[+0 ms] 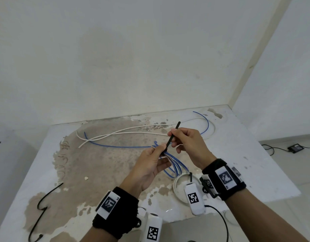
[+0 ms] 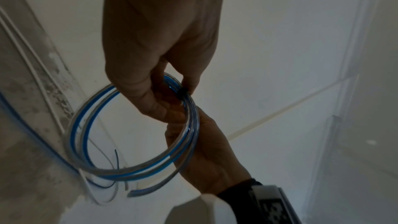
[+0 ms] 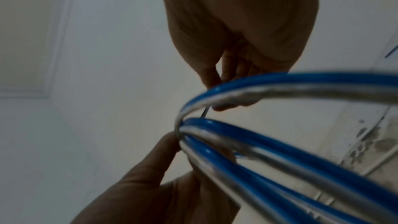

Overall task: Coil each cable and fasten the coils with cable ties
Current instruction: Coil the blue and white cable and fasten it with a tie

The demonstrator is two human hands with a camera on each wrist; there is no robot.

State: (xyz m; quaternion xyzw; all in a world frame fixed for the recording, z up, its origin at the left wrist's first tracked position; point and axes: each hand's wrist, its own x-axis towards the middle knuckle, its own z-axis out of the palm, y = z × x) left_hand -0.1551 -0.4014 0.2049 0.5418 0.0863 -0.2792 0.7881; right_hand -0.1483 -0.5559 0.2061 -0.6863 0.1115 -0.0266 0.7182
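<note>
A coil of blue-and-clear cable (image 1: 177, 167) hangs above the table between both hands. My left hand (image 1: 162, 151) pinches the top of the coil, where a black cable tie (image 1: 168, 143) wraps the strands. My right hand (image 1: 172, 135) pinches the tie's tail, which sticks up and away past its fingers. In the left wrist view the coil (image 2: 120, 173) is a round ring with the tie's head (image 2: 182, 91) at my fingertips. The right wrist view shows the strands (image 3: 280, 142) close up, my right fingers (image 3: 226, 83) on the thin tail and my left hand (image 3: 168, 151) below.
A white coil (image 1: 177, 187), tied with a black tie, lies on the stained table (image 1: 98, 172) under my right wrist. A loose white cable (image 1: 124, 132) and a loose blue cable (image 1: 115, 146) stretch across the back. Black ties (image 1: 44, 206) lie front left. A power adapter (image 1: 295, 147) sits on the floor, right.
</note>
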